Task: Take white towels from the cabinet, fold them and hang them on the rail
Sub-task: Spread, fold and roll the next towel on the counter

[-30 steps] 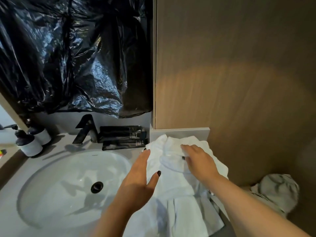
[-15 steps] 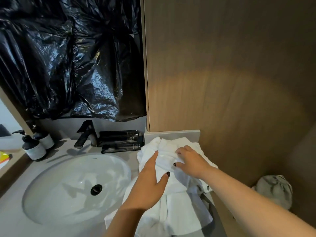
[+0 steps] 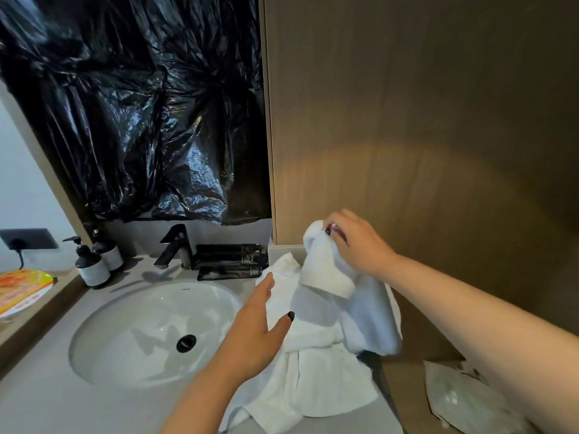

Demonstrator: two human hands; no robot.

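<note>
**Towel lifted beside the sink**

Left hand [image 3: 255, 332] is hovering flat, grip released, over white towels [image 3: 316, 371] lying on the table [image 3: 47, 402] at the sink's [image 3: 150, 333] three o'clock; right hand [image 3: 357, 242] is pinching one towel [image 3: 322, 267] upward.

A rumpled white terry towel [image 3: 316, 364] lies on the grey stone counter [image 3: 47, 399], between the oval white basin [image 3: 150, 333] and the counter's right edge, its lower end spilling toward the front edge. The right hand [image 3: 357, 242] pinches one end of it and holds that end raised, so the cloth hangs in a fold. The left hand [image 3: 257, 333] rests with straight fingers on the towel's left side. A matte black faucet [image 3: 175, 245] and two dark pump bottles [image 3: 97, 261] stand along the counter's back edge.
</note>
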